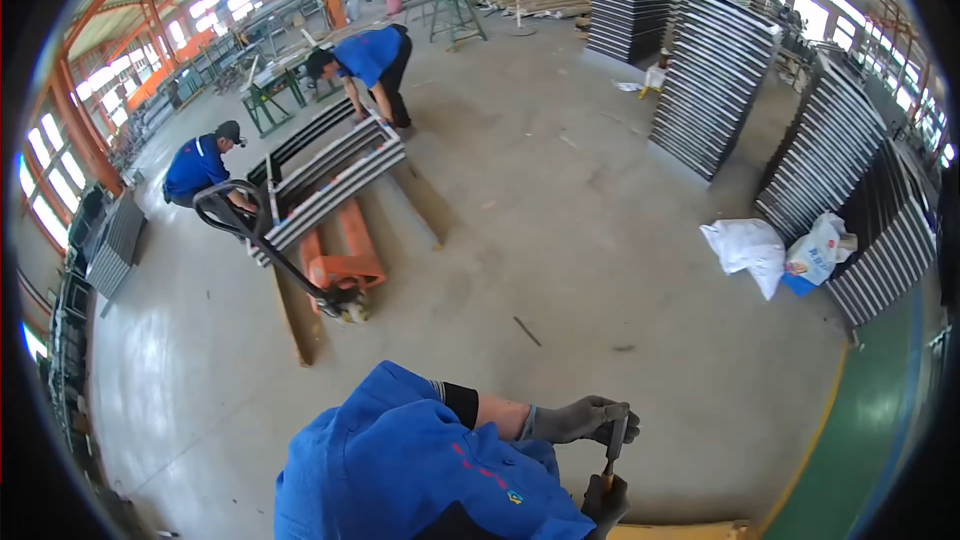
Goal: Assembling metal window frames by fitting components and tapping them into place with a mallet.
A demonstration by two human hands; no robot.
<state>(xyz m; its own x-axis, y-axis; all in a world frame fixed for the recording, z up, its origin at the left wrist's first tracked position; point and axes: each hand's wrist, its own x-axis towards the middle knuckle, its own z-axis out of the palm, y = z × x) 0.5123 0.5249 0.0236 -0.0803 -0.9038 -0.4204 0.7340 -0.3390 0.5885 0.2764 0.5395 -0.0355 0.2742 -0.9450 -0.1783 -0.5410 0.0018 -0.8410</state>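
Observation:
Both my hands wear dark grey gloves and are close together at the lower middle right. A narrow tool with a flat grey blade (617, 432) and a yellow-and-black handle runs between them; its exact kind is unclear. My left hand (580, 421), reaching out from a blue sleeve with a black cuff, has its fingers closed at the upper, blade end. Below it, my right hand (606, 503) is wrapped round the handle. Part of the right hand is cut off by the lower edge.
An orange pallet jack (345, 265) carries metal frames (335, 180) at the left, where two people in blue bend and crouch. Tall stacks of frames (715, 80) stand right, beside white bags (748, 252). Dark strips (527, 331) lie on the floor. A yellow surface (680, 532) shows below.

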